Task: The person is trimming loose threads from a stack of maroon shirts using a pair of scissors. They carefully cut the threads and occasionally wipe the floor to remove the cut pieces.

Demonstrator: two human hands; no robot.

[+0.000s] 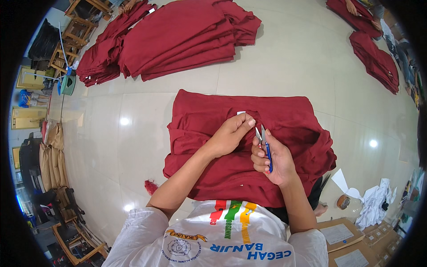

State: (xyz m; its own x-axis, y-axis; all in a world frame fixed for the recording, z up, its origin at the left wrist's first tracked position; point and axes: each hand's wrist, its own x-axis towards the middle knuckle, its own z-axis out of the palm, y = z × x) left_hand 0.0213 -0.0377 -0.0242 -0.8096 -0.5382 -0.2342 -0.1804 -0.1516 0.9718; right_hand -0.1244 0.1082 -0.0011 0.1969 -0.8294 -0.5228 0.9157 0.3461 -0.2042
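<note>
A dark red knit garment [206, 115] is spread in layers across my lap and the floor before me. Near its collar, beside a small white label [241, 113], my left hand [230, 135] pinches thumb and forefinger together on the cloth; any thread between the fingertips is too fine to make out. In my right hand [280, 160] I grip thread snips [269, 158] with a blue handle side. Their blades are spread apart and point away from me, just right of my left fingertips, over the red fabric.
Large stacks of red garments [176, 36] lie on the tiled floor [283, 60] ahead, with a smaller pile [375, 63] far right. Other people's hands touch cloth at the top edges. Red thread scraps [151, 187] lie left; cardboard boxes [338, 233] and a tape roll [343, 202] right.
</note>
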